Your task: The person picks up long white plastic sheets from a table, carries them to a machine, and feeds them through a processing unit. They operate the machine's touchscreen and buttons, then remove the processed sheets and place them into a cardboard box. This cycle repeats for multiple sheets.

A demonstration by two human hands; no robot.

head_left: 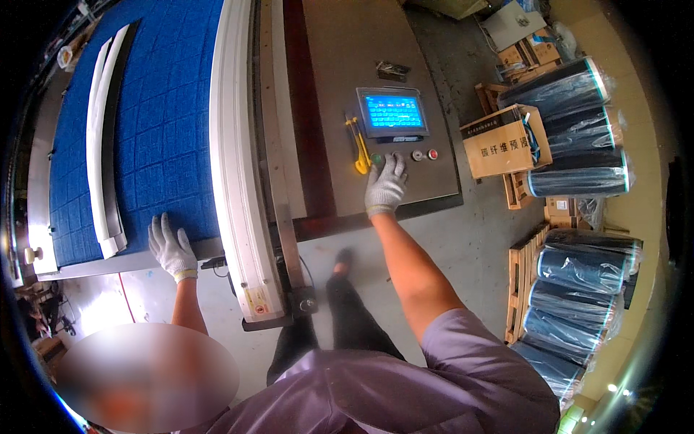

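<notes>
The right hand in a white glove sits in the middle of the frame on the flat grey metal control panel. Its fingers are a little spread, with the tips at a small round green button below the glowing blue screen. A yellow knife lies just beside it. The left hand in a white glove, at lower left, lies open with fingers spread on the edge of the blue felt table

A green button on the control panel is partly hidden under the gloved right hand. Right of the panel, the lowest of the dark wrapped rolls run off into the black rim. The writing on the panel's blue touchscreen is too small to read. Below and left of the panel, a blurred oval covers whatever lies there.
</notes>
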